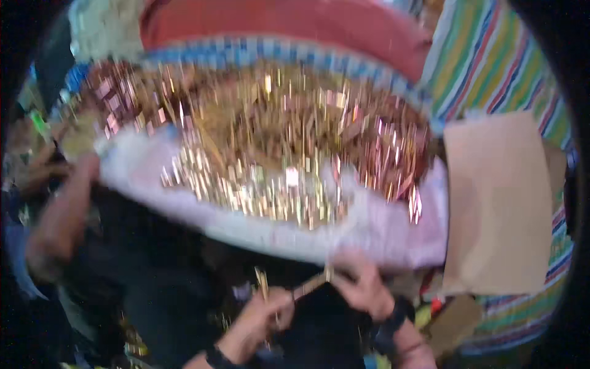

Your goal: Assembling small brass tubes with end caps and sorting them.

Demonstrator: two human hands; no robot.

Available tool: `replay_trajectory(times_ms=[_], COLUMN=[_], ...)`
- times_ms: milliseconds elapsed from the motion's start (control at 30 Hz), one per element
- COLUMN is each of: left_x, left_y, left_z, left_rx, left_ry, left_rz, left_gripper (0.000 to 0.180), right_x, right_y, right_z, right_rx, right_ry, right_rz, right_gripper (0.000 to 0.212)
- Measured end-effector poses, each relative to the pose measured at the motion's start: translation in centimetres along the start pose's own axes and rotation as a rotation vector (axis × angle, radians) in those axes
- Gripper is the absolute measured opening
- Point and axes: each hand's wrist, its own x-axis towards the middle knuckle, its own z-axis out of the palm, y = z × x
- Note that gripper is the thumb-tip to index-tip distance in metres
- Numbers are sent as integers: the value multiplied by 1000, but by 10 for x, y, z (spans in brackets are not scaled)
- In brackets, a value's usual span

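Note:
My left hand [270, 313] is closed, and a short gold-coloured metal piece [262, 284] sticks up from it. Between my two hands runs a thin, tan-gold strip [312, 284]. My right hand [364, 286] pinches the strip's far end, just below the near edge of a white cloth [264, 234]. A large heap of shiny gold and pinkish metal pieces [295, 135] is piled on that cloth, beyond my hands. Motion blur hides the exact shape of the pieces and the fingertips.
At the left, another person's bare arm [64, 212] reaches toward the heap. A brown cardboard sheet [498, 203] lies to the right over striped cloth [491, 55]. Behind the heap are a blue checked edge [246, 52] and a red rounded surface [289, 21].

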Motion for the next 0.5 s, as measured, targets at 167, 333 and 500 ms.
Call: replay_trajectory(times_ms=[167, 333, 500], left_x=[-12, -21, -17], left_y=[-7, -10, -7], left_z=[4, 7, 12], left_rx=[-37, 131, 394], left_ry=[56, 60, 35], left_rz=[-65, 83, 264], left_gripper=[25, 29, 32], right_x=[-10, -12, -16], right_y=[-8, -18, -27], right_z=[7, 1, -1], right_rx=[234, 262, 335], right_ry=[-35, -41, 196], right_rz=[43, -36, -121], right_gripper=[25, 33, 27])
